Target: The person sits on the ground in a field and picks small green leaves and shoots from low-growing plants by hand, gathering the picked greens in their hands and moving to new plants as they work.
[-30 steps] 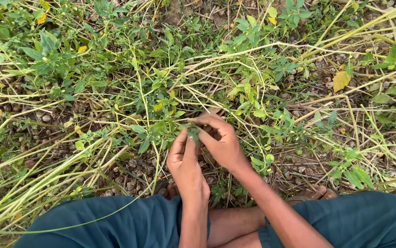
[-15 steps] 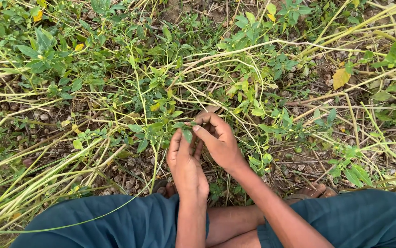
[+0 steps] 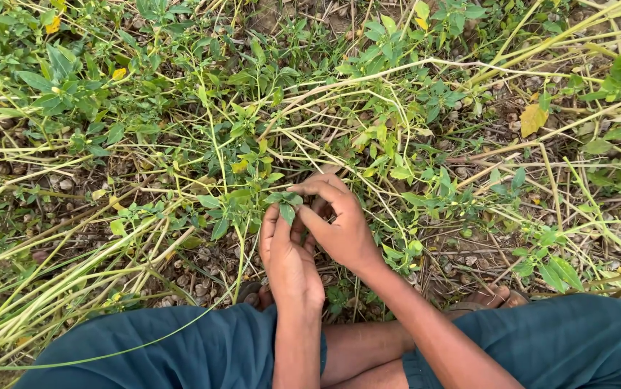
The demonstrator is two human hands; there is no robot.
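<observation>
Leafy sprig point(image 3: 284, 202) pinched between my hands: left hand point(image 3: 289, 256) and right hand point(image 3: 340, 227) touching, fingers closed on it, above weedy ground point(image 3: 108, 144).

Bare pebbly soil point(image 3: 202, 277) under tangled stems — flat daylight

Both forearms reach forward between the knees, the left hand point(image 3: 290, 253) and right hand point(image 3: 340, 225) pressed together, fingers curled inward.
</observation>
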